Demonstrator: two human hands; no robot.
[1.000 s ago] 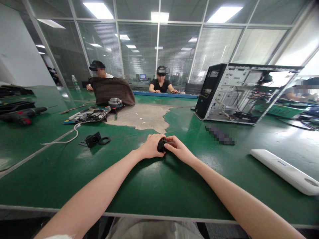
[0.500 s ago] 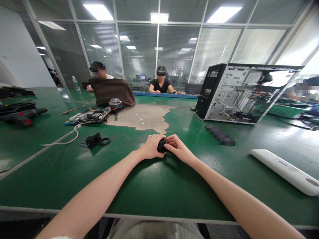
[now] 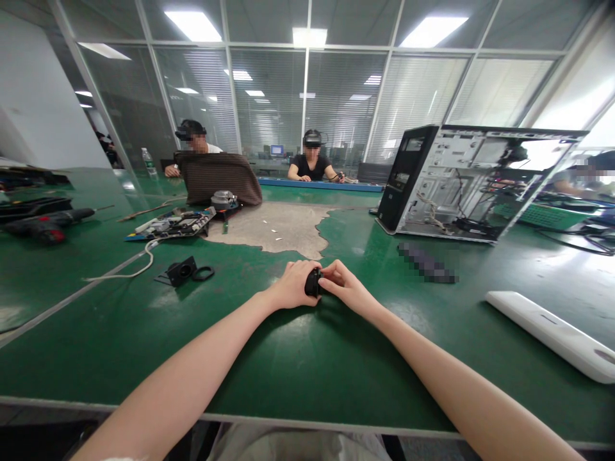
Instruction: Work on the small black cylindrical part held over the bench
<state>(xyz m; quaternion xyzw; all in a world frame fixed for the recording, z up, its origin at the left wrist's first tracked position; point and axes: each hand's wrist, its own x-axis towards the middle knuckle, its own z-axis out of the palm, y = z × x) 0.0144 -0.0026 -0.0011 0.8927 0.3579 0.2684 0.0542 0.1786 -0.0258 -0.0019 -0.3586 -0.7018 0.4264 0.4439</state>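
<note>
Near the middle of the green table, my left hand (image 3: 293,285) is wrapped around a small black rounded part (image 3: 312,283), whose exact kind I cannot make out. My right hand (image 3: 343,280) pinches the right side of the same part, thumb and forefinger against it; the fingertips partly hide that edge. Off to the left lie a black square-framed piece with a round opening (image 3: 182,271) and a loose black ring (image 3: 203,273).
A circuit board (image 3: 173,223) and a cordless drill (image 3: 48,224) lie on the left. An open computer case (image 3: 408,179) stands at right, with a white elongated device (image 3: 548,333) nearer me. Two people sit across the table (image 3: 269,378); another is at far right.
The right hand's fingers have shifted slightly at the edge of the black part. My left hand keeps its grip, and the whole view has moved very slightly.
</note>
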